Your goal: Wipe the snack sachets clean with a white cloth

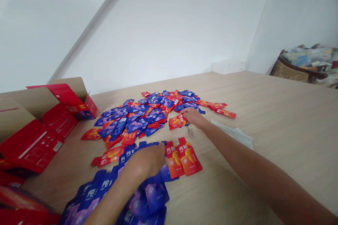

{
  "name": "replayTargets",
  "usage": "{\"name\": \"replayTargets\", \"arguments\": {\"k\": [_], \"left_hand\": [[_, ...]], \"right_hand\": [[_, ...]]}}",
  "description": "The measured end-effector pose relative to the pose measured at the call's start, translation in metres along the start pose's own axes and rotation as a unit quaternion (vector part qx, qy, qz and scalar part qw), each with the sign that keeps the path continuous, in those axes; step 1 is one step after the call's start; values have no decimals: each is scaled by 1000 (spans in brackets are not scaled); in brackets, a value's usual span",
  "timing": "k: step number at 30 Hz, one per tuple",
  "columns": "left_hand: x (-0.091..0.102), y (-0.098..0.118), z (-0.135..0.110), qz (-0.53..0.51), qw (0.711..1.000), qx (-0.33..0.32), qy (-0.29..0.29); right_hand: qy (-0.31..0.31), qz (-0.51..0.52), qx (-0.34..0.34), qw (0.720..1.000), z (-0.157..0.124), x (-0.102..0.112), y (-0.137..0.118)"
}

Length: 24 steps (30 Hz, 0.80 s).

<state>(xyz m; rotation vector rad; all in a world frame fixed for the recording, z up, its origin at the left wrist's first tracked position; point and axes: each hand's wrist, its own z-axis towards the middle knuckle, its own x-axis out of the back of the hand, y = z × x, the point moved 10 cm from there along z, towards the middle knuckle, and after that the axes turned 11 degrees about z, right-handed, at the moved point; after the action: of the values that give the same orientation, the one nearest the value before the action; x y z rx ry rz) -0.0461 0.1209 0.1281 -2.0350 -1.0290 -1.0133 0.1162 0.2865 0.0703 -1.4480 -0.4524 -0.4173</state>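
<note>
Nearside of the mixed pile [142,116], the left hand [149,160] covers blue sachets [129,153], its grip indiscernible; farther, at the pile's near-right edge, the closer right hand [193,116] pinches an orange sachet [175,122], long axis pointing leftward from the grip.

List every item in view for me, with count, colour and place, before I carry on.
Piled pouches: too many to count, blue and red-orange, mid-table
Laid-out pouches: several, blue, overlapping, near edge
Paired pouches: two, red-orange, right of the left hand
Single pouch: one, red-orange, at the right hand's fingertips
Boxes: at least two, red, open, left
Sheet: one, pale, beyond the right forearm
White object: one, far edge
Table: one, light wood
Wall: white, behind
Chair: one, brown, far right, clutter behind
Left hand: one, over blue pouches
Right hand: one, at single pouch
</note>
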Motion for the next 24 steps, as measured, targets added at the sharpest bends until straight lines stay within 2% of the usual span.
{"name": "replayTargets", "arguments": {"k": [3, 5, 8, 9, 11, 14, 17, 19, 22, 24], "left_hand": [[-3, -7, 10, 10, 1000, -2, -12], [-7, -7, 14, 18, 1000, -11, -23], [-12, -2, 17, 30, 998, -36, -41], [-13, 0, 17, 34, 997, -44, -45], [-14, 3, 17, 41, 996, -57, -51], [-16, 3, 16, 51, 995, -62, -54], [-19, 0, 15, 55, 995, -58, -57], [-22, -2, 14, 55, 995, -62, -61], [-24, -2, 12, 52, 994, -73, -62], [-23, 0, 11, 52, 994, -73, -58]], "right_hand": [[-36, 28, 26, 999, -20, 12, -13], [-90, 38, 67, 993, -30, 13, -27], [-238, 34, 142, 960, -46, -9, -45], [-269, 16, 159, 950, -50, -17, -47], [-253, -35, 168, 952, -49, -24, -44], [-149, -91, 163, 971, -47, -18, -35], [-90, -121, 152, 977, -65, -5, -23], [-61, -179, 136, 972, -85, 10, -10], [-77, -258, 113, 956, -121, 19, 11], [-98, -263, 98, 955, -142, 17, 20]]}}
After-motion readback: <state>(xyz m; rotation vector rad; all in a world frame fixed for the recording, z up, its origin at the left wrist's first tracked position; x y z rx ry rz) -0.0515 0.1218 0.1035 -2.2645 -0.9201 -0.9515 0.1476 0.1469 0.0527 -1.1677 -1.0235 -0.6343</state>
